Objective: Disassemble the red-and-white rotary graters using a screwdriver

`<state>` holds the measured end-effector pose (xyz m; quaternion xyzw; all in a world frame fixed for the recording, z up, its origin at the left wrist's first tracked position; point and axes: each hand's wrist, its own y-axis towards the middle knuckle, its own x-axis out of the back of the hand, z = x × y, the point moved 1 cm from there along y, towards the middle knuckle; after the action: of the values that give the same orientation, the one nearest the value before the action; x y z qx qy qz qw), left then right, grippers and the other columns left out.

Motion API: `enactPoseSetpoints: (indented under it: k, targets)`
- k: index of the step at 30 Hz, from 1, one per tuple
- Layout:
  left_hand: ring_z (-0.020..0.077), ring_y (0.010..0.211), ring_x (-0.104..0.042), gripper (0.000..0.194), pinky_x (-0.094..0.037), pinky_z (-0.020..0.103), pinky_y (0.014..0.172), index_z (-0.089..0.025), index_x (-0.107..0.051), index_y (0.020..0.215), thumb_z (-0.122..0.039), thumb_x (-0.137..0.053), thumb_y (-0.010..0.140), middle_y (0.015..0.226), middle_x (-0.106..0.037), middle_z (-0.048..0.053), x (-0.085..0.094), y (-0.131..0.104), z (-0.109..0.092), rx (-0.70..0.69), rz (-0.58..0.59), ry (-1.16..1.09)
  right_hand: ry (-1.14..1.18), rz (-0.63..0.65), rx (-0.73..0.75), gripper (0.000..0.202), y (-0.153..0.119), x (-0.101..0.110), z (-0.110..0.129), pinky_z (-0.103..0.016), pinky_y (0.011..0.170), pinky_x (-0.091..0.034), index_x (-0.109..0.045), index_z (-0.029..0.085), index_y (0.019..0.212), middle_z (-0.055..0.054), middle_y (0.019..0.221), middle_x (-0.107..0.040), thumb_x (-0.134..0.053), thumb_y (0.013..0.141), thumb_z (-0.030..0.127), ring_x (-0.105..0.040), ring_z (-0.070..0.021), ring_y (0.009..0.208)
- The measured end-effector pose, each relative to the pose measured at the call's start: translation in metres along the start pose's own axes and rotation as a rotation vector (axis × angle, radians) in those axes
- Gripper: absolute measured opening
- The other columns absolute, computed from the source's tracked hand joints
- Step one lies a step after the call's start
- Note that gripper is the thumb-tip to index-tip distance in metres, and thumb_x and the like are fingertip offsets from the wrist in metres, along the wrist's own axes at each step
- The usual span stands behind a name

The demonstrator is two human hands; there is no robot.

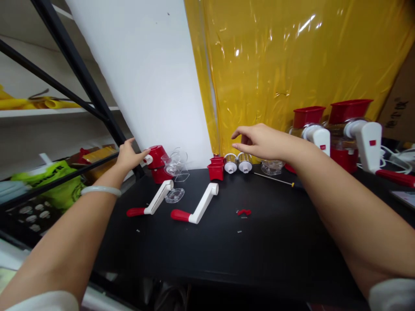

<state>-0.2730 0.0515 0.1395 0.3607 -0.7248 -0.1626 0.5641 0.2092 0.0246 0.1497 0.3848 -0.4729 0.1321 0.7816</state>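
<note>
My left hand point(129, 156) reaches to the back left with fingers spread, its thumb beside a white knob point(148, 160) on the stacked red bases point(158, 156); I cannot tell whether they touch. My right hand point(259, 140) hovers over two metal grater drums point(231, 164), fingers loosely bent and apart, holding nothing. Left of the drums stand red hoppers point(216, 169). Clear plastic housings point(178, 162) lean by the bases, with a clear ring-shaped part point(175, 195) in front. Two white cranks with red grips, a left one point(158, 201) and a right one point(201, 205), lie on the black table point(201, 255).
A screwdriver point(275, 178) and a clear part point(272, 167) lie behind my right forearm. A small red piece point(244, 212) sits among tiny screws. Two assembled rotary graters point(346, 138) stand at right. A black metal shelf frame point(74, 69) rises at left.
</note>
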Motion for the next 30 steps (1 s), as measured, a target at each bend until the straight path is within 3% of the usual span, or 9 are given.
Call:
enactPoseSetpoints:
  k: [2,4,5,8,11,13,17,22,30]
  targets:
    - [0.0281,0.12,-0.055,0.077,-0.042,0.04,0.106,-0.004,-0.042,0.142,-0.039,-0.07,0.08,0.136,-0.049,0.021,0.019,-0.015,-0.026,-0.081,-0.175,-0.009,-0.049,-0.039,-0.017,0.045,-0.002,0.011,0.004,-0.037,0.076,-0.048,-0.063,0.018,0.121,-0.009,0.088,-0.07,-0.054,0.091,0.05,-0.064,-0.0224,0.078]
    - [0.0243,0.107,-0.061,0.061,-0.049,0.036,0.097,-0.008,-0.049,0.134,-0.04,-0.063,0.084,0.127,-0.056,0.017,0.033,-0.038,-0.06,-0.183,-0.236,-0.054,-0.125,-0.099,-0.046,0.046,-0.004,0.02,0.008,-0.038,0.076,-0.048,-0.063,0.017,0.121,-0.01,0.088,-0.07,-0.052,0.091,0.05,-0.065,-0.023,0.078]
    - [0.0231,0.098,-0.065,0.053,-0.051,0.036,0.09,-0.012,-0.054,0.129,-0.043,-0.06,0.086,0.116,-0.062,0.014,0.037,-0.052,-0.079,-0.221,-0.167,-0.065,-0.17,-0.114,-0.062,0.046,-0.005,0.023,0.009,-0.037,0.075,-0.048,-0.063,0.017,0.121,-0.01,0.089,-0.071,-0.051,0.092,0.05,-0.065,-0.023,0.077]
    - [0.0263,0.081,-0.069,0.048,-0.052,0.038,0.076,-0.021,-0.069,0.105,-0.062,-0.054,0.085,0.087,-0.07,0.01,0.033,-0.102,-0.134,-0.294,0.254,0.049,-0.316,-0.03,-0.116,0.045,-0.014,0.017,0.004,-0.036,0.071,-0.048,-0.065,0.016,0.115,-0.012,0.088,-0.071,-0.049,0.092,0.051,-0.066,-0.0229,0.075]
    - [0.0322,0.082,-0.071,0.061,-0.052,0.041,0.073,-0.021,-0.074,0.087,-0.077,-0.05,0.078,0.084,-0.072,0.018,0.018,-0.149,-0.177,-0.433,0.607,0.2,-0.424,0.179,-0.208,0.044,-0.037,-0.002,-0.018,-0.036,0.07,-0.049,-0.068,0.014,0.104,-0.016,0.092,-0.072,-0.05,0.091,0.052,-0.069,-0.0263,0.078]
    - [0.0366,0.087,-0.071,0.065,-0.053,0.042,0.074,-0.017,-0.075,0.086,-0.077,-0.053,0.075,0.088,-0.073,0.021,0.007,-0.167,-0.194,-0.527,0.737,0.298,-0.451,0.352,-0.342,0.043,-0.057,-0.013,-0.04,-0.037,0.071,-0.05,-0.068,0.012,0.106,-0.019,0.096,-0.072,-0.053,0.09,0.049,-0.071,-0.0294,0.083]
    - [0.0418,0.097,-0.07,0.056,-0.054,0.046,0.079,-0.012,-0.075,0.095,-0.062,-0.067,0.071,0.099,-0.073,0.025,-0.012,-0.174,-0.199,-0.532,0.784,0.377,-0.394,0.453,-0.491,0.046,-0.093,-0.028,-0.084,-0.038,0.079,-0.051,-0.066,0.01,0.112,-0.021,0.109,-0.071,-0.053,0.089,0.048,-0.07,-0.0324,0.097]
    - [0.0389,0.09,-0.071,0.038,-0.054,0.043,0.073,-0.013,-0.074,0.09,-0.045,-0.061,0.074,0.099,-0.073,0.023,-0.037,-0.173,-0.176,-0.415,0.794,0.191,-0.363,0.45,-0.516,0.044,-0.119,-0.057,-0.129,-0.036,0.081,-0.05,-0.064,0.013,0.109,-0.018,0.11,-0.07,-0.062,0.082,0.048,-0.069,-0.0304,0.098]
    - [0.03,0.099,-0.069,0.042,-0.051,0.035,0.084,-0.017,-0.067,0.105,-0.048,-0.049,0.083,0.111,-0.073,0.012,-0.047,-0.166,-0.166,-0.371,0.781,-0.252,-0.17,0.458,-0.384,0.017,-0.133,-0.068,-0.147,-0.033,0.069,-0.045,-0.053,0.02,0.081,-0.01,0.087,-0.068,-0.056,0.086,0.037,-0.063,-0.0222,0.076]
